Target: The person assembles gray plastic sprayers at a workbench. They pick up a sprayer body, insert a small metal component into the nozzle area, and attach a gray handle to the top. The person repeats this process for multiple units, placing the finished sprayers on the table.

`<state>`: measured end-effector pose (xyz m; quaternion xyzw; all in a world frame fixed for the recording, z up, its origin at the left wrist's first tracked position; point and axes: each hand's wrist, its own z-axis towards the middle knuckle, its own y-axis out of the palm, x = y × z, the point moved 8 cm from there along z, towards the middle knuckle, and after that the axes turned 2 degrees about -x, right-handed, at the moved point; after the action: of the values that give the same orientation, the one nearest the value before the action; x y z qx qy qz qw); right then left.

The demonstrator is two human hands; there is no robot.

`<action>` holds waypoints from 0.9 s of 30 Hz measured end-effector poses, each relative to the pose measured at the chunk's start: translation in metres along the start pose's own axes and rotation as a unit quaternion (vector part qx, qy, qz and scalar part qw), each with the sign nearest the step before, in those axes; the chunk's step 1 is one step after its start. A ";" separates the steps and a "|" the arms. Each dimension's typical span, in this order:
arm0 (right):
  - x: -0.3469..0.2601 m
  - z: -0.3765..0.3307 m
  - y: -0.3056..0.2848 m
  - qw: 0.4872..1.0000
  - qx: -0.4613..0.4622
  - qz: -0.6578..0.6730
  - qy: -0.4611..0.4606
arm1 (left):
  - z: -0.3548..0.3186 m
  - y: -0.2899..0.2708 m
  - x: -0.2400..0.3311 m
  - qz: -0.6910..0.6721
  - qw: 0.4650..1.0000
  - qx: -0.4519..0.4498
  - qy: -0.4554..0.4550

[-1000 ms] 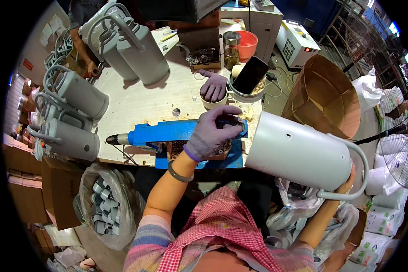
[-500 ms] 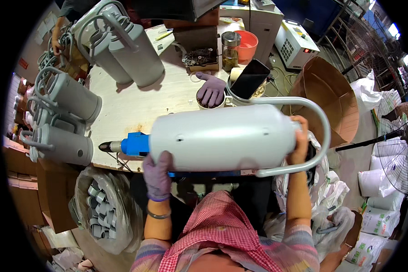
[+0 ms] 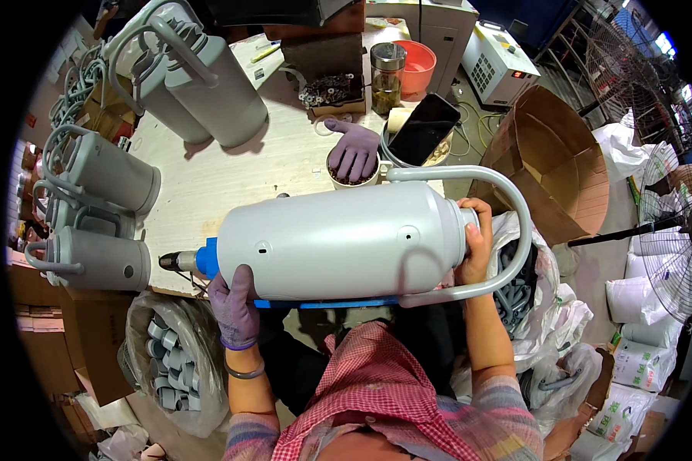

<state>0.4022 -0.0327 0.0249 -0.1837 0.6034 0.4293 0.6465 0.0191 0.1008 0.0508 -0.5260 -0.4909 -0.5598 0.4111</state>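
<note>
1. Around: grey jugs [image 3: 207,84] lie at 10–11 o'clock on the table [image 3: 207,184], more at 9; a spare glove [image 3: 354,150] sits on a cup at 12, phone [image 3: 423,127] just beside it; cardboard box [image 3: 553,161] at 2; bag of grey parts [image 3: 169,361] at 7.
2. Big grey tank [image 3: 346,242] lies on its side, centre, w/ its tube handle [image 3: 507,230] looping at 3. It covers most of the blue tool [image 3: 200,260] under it.
3. Left hand [image 3: 234,303], gloved, at 7: fingers curl up on tank's lower base end, gripping.
4. Right hand [image 3: 475,242], bare, at 3: fingers wrap the tank's neck end, inside the handle loop. Both forearms come up from 6.
</note>
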 end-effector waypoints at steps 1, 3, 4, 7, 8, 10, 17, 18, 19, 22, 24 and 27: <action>0.000 0.000 0.001 1.000 0.000 -0.001 0.005 | 0.001 -0.001 -0.002 0.008 1.000 -0.018 -0.003; 0.002 0.000 0.000 1.000 -0.002 0.000 0.004 | -0.001 -0.001 -0.002 0.022 1.000 -0.014 0.010; 0.005 -0.003 -0.002 1.000 -0.003 0.002 -0.002 | -0.001 -0.001 -0.001 0.029 0.999 -0.012 0.017; 0.009 -0.011 -0.002 0.999 -0.008 -0.034 -0.007 | -0.005 -0.008 -0.003 0.034 0.999 -0.015 0.023; 0.009 -0.011 -0.001 0.999 -0.010 -0.051 -0.005 | -0.005 -0.009 -0.004 0.014 1.000 -0.010 0.014; 0.010 -0.011 0.003 0.998 -0.013 -0.064 -0.003 | -0.003 -0.005 0.003 0.007 1.000 0.004 0.005; 0.005 -0.005 -0.011 0.998 0.028 -0.052 -0.012 | -0.006 -0.006 0.008 -0.016 0.997 -0.065 0.029; 0.001 -0.003 -0.018 0.997 0.058 -0.043 0.011 | -0.010 -0.002 0.013 -0.036 0.997 -0.066 0.023; -0.009 0.002 -0.033 0.988 0.062 -0.143 -0.007 | -0.015 0.009 0.022 -0.055 0.996 -0.065 0.018; -0.017 -0.003 -0.125 0.992 0.081 -0.093 -0.004 | -0.016 0.035 0.053 -0.031 0.992 -0.095 0.072; -0.035 -0.017 -0.198 0.987 0.086 -0.133 -0.040 | -0.021 0.030 0.055 -0.041 0.988 -0.106 0.103; -0.082 -0.058 -0.265 0.973 0.161 -0.158 -0.056 | -0.029 0.035 0.027 -0.006 0.991 -0.129 0.037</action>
<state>0.5801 -0.2532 0.0161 -0.1457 0.5907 0.2287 0.7600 0.0448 0.0675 0.0830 -0.5505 -0.4019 -0.6401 0.3545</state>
